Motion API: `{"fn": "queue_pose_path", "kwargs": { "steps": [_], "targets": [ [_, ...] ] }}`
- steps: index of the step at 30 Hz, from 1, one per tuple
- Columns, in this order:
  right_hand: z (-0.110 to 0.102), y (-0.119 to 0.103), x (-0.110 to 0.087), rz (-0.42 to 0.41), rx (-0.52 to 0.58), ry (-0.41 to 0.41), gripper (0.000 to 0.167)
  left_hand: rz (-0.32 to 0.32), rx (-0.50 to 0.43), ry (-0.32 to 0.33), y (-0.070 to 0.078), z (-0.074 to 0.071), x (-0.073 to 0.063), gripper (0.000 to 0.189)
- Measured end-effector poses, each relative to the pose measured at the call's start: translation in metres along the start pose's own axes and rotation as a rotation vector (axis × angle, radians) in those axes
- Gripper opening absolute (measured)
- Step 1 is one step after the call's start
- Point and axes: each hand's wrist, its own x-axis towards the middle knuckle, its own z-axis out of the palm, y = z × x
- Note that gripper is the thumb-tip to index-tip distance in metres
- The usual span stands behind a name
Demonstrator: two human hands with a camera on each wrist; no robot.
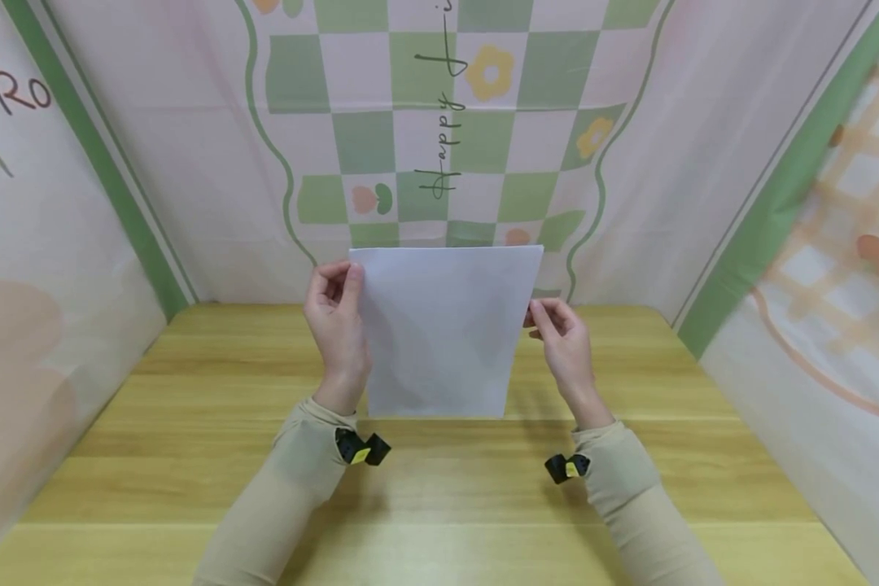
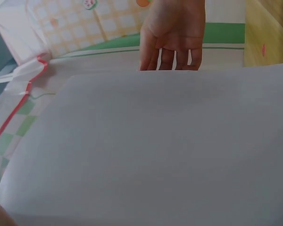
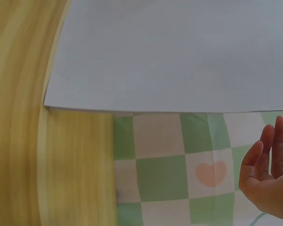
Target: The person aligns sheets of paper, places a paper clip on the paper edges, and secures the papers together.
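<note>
A blank white sheet of paper (image 1: 439, 325) is held up over the table, its broad face toward me. At its upper left corner, my left hand (image 1: 337, 325) pinches the edge, thumb on the near face. The thumb and forefinger of my right hand (image 1: 566, 342) pinch the right edge somewhat lower. The paper (image 2: 151, 146) spans most of the left wrist view and hides the fingertips of the right hand (image 2: 174, 33). In the right wrist view, the looser fingers of the right hand (image 3: 273, 174) stand below the edge of the paper (image 3: 170, 56).
The wooden table (image 1: 439, 505) extends under both forearms. Behind it hangs a green and white checkered cloth (image 1: 366, 142) with flowers and lettering. Patterned cloth walls (image 1: 813, 268) close in the sides. A small black camera sits on each wrist.
</note>
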Motion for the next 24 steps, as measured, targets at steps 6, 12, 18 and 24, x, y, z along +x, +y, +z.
{"fn": "queue_pose_path", "kwargs": {
  "steps": [6, 12, 18, 24],
  "targets": [
    [-0.008, 0.009, 0.000, 0.010, -0.075, -0.039, 0.029, 0.001, -0.008, 0.003, 0.001, 0.001, -0.001, 0.016],
    [-0.011, 0.005, -0.005, -0.018, -0.191, -0.086, 0.026, -0.002, -0.010, 0.001, 0.001, 0.002, 0.000, 0.013],
    [-0.018, 0.026, -0.001, -0.030, -0.368, -0.111, 0.028, -0.002, -0.008, -0.003, 0.001, 0.001, 0.000, 0.010],
    [-0.025, 0.045, 0.005, -0.053, -0.462, -0.107, 0.030, 0.002, -0.012, 0.001, 0.002, 0.001, -0.001, 0.010]
  ]
}}
